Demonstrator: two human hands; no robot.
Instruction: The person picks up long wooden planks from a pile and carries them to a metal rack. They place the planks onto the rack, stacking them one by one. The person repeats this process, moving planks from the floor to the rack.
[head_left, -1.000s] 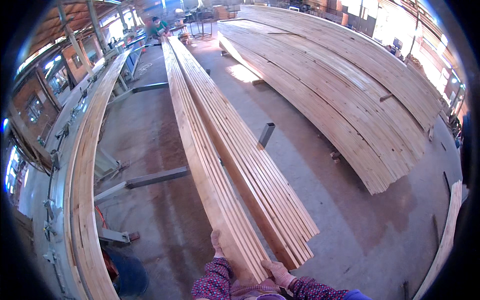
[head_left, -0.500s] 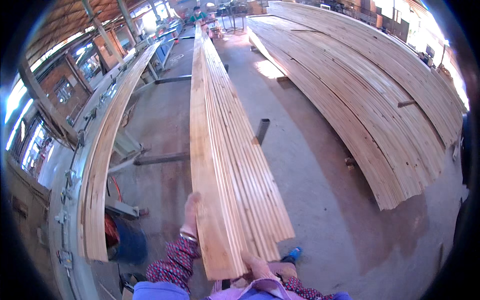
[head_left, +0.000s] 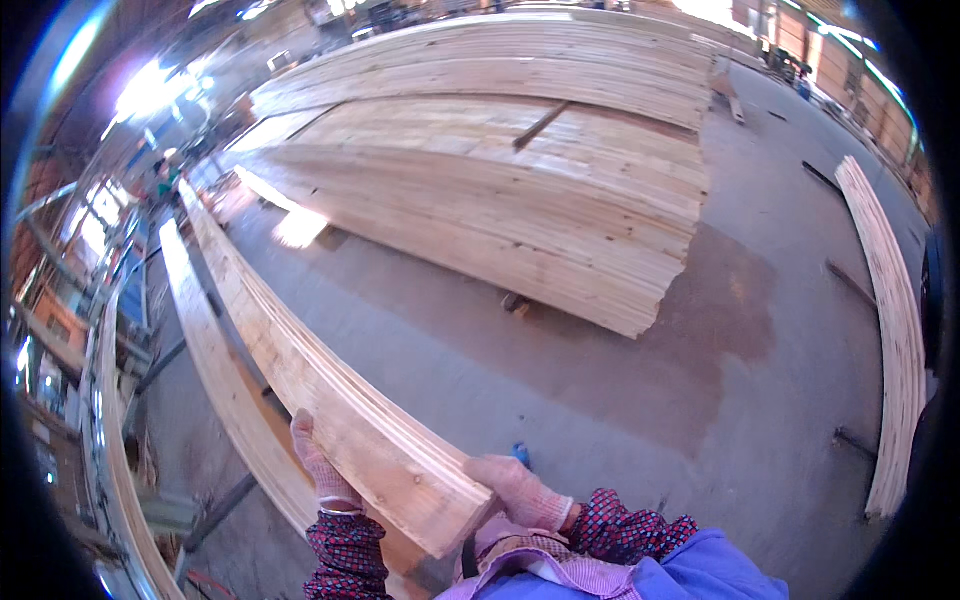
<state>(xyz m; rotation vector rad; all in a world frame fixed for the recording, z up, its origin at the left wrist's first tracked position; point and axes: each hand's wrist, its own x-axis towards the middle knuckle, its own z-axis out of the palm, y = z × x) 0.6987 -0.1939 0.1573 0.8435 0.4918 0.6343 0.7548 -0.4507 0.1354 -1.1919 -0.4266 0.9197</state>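
Between my two gloved hands lies the near end of a long stack of wooden boards point(head_left: 360, 420), raised off the rack and slanting away to the far left. My left hand point(head_left: 322, 465) grips its left edge, thumb up along the side. Against the right edge and end presses my right hand point(head_left: 520, 490), its fingers partly hidden under the wood. At the far end stands another person point(head_left: 168, 172) in green, near the same boards. Left of the lifted stack, more long boards point(head_left: 225, 385) rest on metal bars.
A broad, low pile of boards point(head_left: 480, 190) fills the far middle, with a dark stick point(head_left: 540, 127) on top. Another narrow board stack point(head_left: 890, 340) lies on supports at the right. Along the left runs a machine line with a long board point(head_left: 112, 430) beside it.
My view has swung to the right. The stack between my hands has come up off the rack, apart from the boards left behind, and my right hand has shifted to its right edge.
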